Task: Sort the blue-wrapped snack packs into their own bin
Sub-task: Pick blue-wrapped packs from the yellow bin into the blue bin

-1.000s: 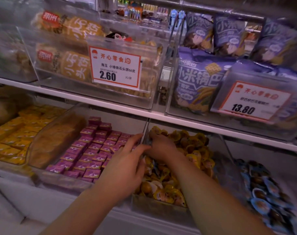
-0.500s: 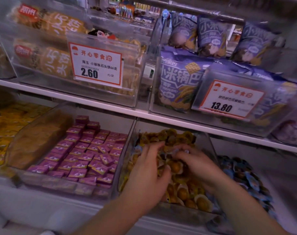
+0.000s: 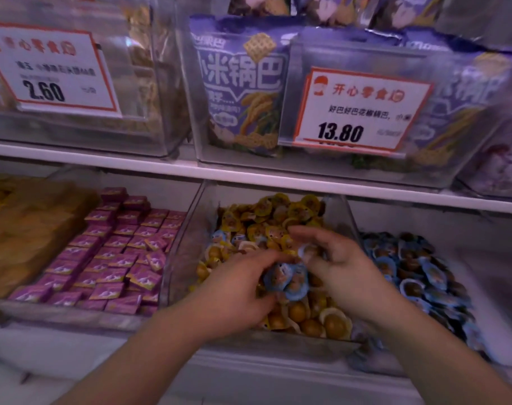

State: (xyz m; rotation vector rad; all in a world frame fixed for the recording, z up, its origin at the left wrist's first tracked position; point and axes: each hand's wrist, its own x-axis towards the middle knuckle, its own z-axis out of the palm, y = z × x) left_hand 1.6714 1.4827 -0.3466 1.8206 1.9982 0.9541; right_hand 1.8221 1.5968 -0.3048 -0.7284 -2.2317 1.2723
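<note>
Both hands are over the middle bin [image 3: 187, 229], a clear tub heaped with small yellow packs [image 3: 281, 217]. The left hand [image 3: 237, 287] has its fingers curled round a cluster of blue packs [image 3: 287, 279], which sit between the two hands just above the yellow heap. The right hand [image 3: 333, 264] has its thumb and forefinger pinching another blue pack [image 3: 307, 252] at the top of that cluster, its other fingers loosely bent above it. A few more blue packs [image 3: 219, 236] lie among the yellow ones, just beyond the left fingertips. Right of the right hand's fingers, the neighbouring bin holds a pile of blue packs [image 3: 418, 270]. Left of the left hand's fingers lies a tub of purple packs [image 3: 117, 252]. Beyond the fingertips, above the white shelf edge [image 3: 249, 173], stand purple bags [image 3: 243, 83] and two price cards, 2.60 [image 3: 50, 68] and 13.80 [image 3: 363, 109].
</note>
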